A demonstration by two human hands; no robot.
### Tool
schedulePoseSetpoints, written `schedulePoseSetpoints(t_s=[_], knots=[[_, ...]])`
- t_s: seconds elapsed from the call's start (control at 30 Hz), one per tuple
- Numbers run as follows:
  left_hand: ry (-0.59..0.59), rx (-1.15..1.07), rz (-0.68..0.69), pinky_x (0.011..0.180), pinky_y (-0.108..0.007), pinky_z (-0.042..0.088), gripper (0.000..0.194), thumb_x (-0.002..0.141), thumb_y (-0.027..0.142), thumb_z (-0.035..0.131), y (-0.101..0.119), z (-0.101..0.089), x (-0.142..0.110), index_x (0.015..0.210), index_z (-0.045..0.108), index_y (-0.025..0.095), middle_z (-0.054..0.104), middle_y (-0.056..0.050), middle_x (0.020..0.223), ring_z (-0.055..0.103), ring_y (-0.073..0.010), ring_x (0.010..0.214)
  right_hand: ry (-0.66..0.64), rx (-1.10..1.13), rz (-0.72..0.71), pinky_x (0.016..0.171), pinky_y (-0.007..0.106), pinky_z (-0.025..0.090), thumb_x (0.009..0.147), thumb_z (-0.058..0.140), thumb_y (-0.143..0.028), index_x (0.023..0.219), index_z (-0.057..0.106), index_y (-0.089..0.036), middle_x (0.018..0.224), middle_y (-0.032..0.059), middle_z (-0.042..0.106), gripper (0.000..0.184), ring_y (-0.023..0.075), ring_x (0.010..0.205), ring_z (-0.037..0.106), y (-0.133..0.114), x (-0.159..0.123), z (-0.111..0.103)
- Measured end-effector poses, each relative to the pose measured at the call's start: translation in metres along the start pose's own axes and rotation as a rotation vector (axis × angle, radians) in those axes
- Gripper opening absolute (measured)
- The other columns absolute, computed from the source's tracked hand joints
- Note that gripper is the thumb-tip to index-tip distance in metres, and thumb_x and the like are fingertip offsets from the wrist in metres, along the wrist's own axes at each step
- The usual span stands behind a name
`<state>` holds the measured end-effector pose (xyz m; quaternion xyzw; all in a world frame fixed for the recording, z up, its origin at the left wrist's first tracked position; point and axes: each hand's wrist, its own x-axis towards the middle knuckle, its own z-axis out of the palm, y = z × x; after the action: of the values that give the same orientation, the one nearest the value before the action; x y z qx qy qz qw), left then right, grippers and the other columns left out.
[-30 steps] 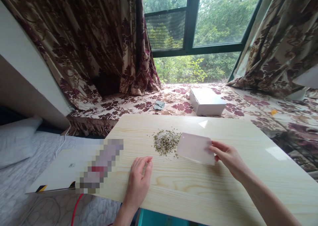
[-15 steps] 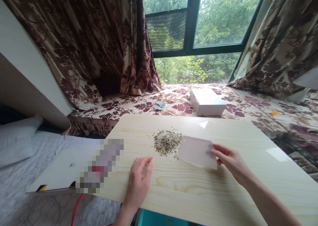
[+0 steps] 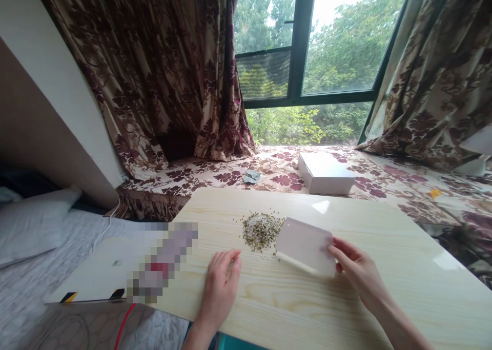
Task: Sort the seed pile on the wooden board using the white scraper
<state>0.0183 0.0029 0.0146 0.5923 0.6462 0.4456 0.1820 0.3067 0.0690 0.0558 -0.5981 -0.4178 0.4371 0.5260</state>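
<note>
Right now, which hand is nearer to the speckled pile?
Left. The left hand is just short of the pile, slightly to its left; the right hand is farther off to its right, holding a pale sheet.

No text, brand or number can be read. The white panel (image 3: 90, 275) at the left bears a small dark mark (image 3: 117, 263), too small to make out, and black-and-yellow stripes (image 3: 69, 297) along its near edge.

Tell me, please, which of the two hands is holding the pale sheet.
The right hand, whose fingers grip the pale sheet by its edge; the left hand looks empty.
</note>
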Motion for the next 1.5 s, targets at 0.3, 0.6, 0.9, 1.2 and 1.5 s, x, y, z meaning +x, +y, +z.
schedulePoseSetpoints(t_s=[0.3,0.6,0.9,1.2,1.5], knots=[[0.032,-0.007,0.027,0.095,-0.043,0.049,0.033,0.089,0.042,0.045,-0.005,0.002,0.002,0.101,0.068,0.021,0.070,-0.008,0.103,0.062,-0.0227,0.102,0.036,-0.017,-0.124,0.041,0.027,0.038,0.055,0.069,-0.041,0.087,0.074,-0.016,0.069,0.0054,0.073,0.041,0.0110,0.041,0.043,0.006,-0.005,0.005],[0.028,-0.049,0.019,0.096,-0.041,0.047,0.032,0.087,0.038,0.047,-0.007,0.003,0.006,0.101,0.069,0.019,0.071,-0.008,0.107,0.061,-0.0225,0.105,0.061,-0.055,-0.244,0.044,0.028,0.043,0.062,0.065,-0.039,0.093,0.075,-0.016,0.083,0.0082,0.076,0.040,0.0206,0.061,0.063,0.006,-0.008,0.000],[0.041,-0.056,0.028,0.096,-0.038,0.048,0.030,0.085,0.036,0.048,-0.005,0.003,0.009,0.098,0.070,0.020,0.072,-0.008,0.104,0.063,-0.0214,0.104,-0.036,-0.032,-0.331,0.054,0.031,0.052,0.066,0.066,-0.044,0.097,0.074,-0.017,0.090,0.0097,0.076,0.042,0.0259,0.076,0.070,0.013,-0.005,0.003],[0.034,-0.059,0.043,0.097,-0.039,0.048,0.031,0.085,0.036,0.048,-0.009,0.004,0.009,0.100,0.070,0.019,0.072,-0.008,0.105,0.062,-0.0215,0.104,-0.070,-0.015,-0.354,0.073,0.037,0.056,0.064,0.070,-0.046,0.095,0.074,-0.016,0.091,0.0107,0.076,0.044,0.0257,0.081,0.070,0.023,0.004,0.005],[0.028,-0.049,0.039,0.097,-0.037,0.047,0.031,0.085,0.036,0.048,-0.010,0.004,0.010,0.100,0.070,0.020,0.072,-0.007,0.107,0.063,-0.0210,0.105,-0.002,-0.005,-0.378,0.071,0.037,0.057,0.066,0.069,-0.046,0.098,0.073,-0.016,0.093,0.0111,0.076,0.044,0.0265,0.084,0.071,0.021,0.002,0.002]])
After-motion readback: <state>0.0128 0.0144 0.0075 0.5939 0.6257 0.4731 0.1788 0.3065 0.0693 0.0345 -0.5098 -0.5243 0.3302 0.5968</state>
